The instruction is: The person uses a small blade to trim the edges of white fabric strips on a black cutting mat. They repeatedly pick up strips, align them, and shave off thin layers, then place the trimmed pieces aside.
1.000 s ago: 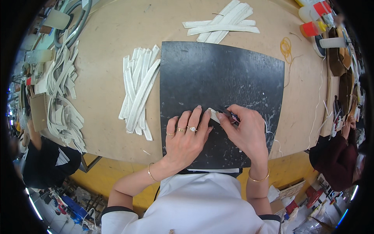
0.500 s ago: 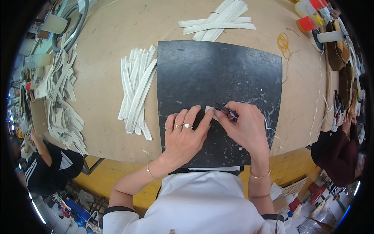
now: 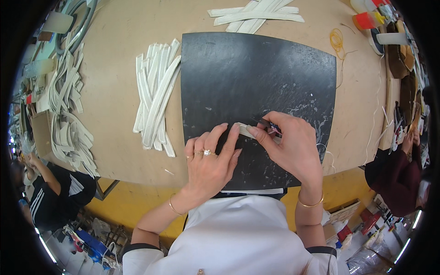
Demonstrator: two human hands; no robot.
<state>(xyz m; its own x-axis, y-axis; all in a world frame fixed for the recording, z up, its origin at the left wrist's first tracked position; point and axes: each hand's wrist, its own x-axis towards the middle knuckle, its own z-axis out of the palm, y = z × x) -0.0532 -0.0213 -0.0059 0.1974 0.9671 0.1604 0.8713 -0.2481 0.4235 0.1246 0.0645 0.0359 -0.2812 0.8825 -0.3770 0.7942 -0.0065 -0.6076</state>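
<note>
A dark square mat lies on the tan worktable. My left hand lies flat on the mat's near part, fingers pressing down a short white strip. My right hand meets it from the right, holding a thin dark tool against the strip's end. Most of the strip is hidden under my fingers.
A bundle of white strips lies left of the mat, more strips beyond it, and heaps of strips at the far left. Yellow thread and cones sit far right. Other people work at left and right.
My hands have stayed together on the strip with only slight finger shifts. The view has tilted a little.
</note>
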